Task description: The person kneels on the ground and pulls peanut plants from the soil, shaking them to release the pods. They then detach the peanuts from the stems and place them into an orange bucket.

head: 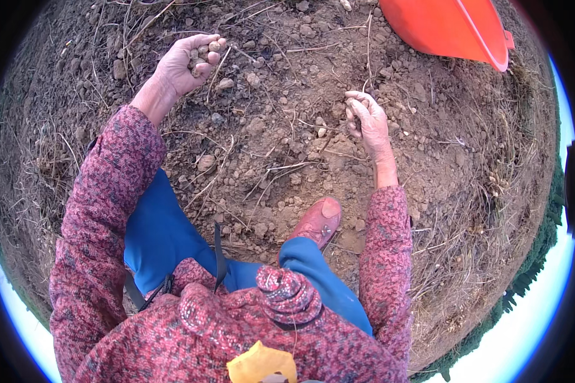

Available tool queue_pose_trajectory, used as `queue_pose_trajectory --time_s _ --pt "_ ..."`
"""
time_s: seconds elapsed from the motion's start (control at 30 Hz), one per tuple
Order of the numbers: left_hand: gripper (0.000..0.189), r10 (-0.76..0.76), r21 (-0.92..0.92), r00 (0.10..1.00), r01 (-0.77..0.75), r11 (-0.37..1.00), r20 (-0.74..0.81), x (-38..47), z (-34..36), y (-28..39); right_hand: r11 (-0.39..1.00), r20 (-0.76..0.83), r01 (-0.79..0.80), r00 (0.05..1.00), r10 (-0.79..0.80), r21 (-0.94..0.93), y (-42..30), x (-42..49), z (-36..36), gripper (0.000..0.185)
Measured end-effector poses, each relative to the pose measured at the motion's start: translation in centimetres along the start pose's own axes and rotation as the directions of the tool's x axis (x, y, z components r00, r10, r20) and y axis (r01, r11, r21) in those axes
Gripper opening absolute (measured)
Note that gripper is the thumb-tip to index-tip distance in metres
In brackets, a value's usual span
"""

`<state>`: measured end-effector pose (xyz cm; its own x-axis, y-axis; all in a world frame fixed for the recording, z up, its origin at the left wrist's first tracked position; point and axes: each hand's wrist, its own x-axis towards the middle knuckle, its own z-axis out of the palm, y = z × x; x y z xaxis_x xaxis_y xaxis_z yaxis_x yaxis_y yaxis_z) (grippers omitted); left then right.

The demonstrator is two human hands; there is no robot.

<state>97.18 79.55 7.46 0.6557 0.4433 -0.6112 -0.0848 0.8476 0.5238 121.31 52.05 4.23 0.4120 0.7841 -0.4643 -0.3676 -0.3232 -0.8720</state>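
Note:
My left hand [184, 64] is raised over the soil at the upper left, palm turned up. Its fingers curl around several unshelled peanuts [201, 58] coated with dirt. At the right, my right hand [371, 122] hangs low over the ground with its fingertips drawn together. Small earth-coloured pieces, apparently peanuts [350, 102], show between thumb and fingers, partly hidden. Just below and left of that hand, a pale peanut pod [321, 132] lies on the loose soil [263, 127].
A red plastic bucket [441, 26] lies tilted at the upper right, its rim facing right. Dry stems [287, 166] and clods litter the ground. Dry grass [488, 191] runs along the right. My reddish shoe [318, 218] stands on the soil below the right hand.

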Motion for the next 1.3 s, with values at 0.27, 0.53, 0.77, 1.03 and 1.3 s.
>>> queue_pose_trajectory --time_s 0.27,0.53,0.77,1.03,1.3 --pt "0.012 -0.225 0.204 0.974 0.215 0.955 0.025 0.9 1.0 -5.0 0.375 -0.110 -0.019 0.969 -0.223 -0.927 3.9 -3.2 1.0 0.024" --pt "0.053 -0.338 0.865 0.939 0.116 0.488 0.065 -1.2 7.9 -14.3 -0.156 0.158 0.142 0.983 -0.096 -0.977 3.9 -1.3 1.5 0.009" --pt "0.042 -0.266 0.693 0.952 0.088 0.715 0.154 -2.0 11.4 -18.5 0.821 0.050 0.207 0.976 -0.213 -0.533 -0.3 -3.2 1.9 0.017" --pt "0.025 -0.285 0.869 0.952 0.048 0.492 0.109 -2.3 12.9 -17.8 0.941 0.053 0.132 0.991 -0.122 -0.310 0.2 -3.5 -0.3 0.011" --pt "0.022 -0.542 0.877 0.716 -0.473 0.086 0.440 -3.9 13.2 -11.8 0.892 0.582 -0.421 0.772 0.256 0.166 -3.2 -5.7 -1.9 0.010"
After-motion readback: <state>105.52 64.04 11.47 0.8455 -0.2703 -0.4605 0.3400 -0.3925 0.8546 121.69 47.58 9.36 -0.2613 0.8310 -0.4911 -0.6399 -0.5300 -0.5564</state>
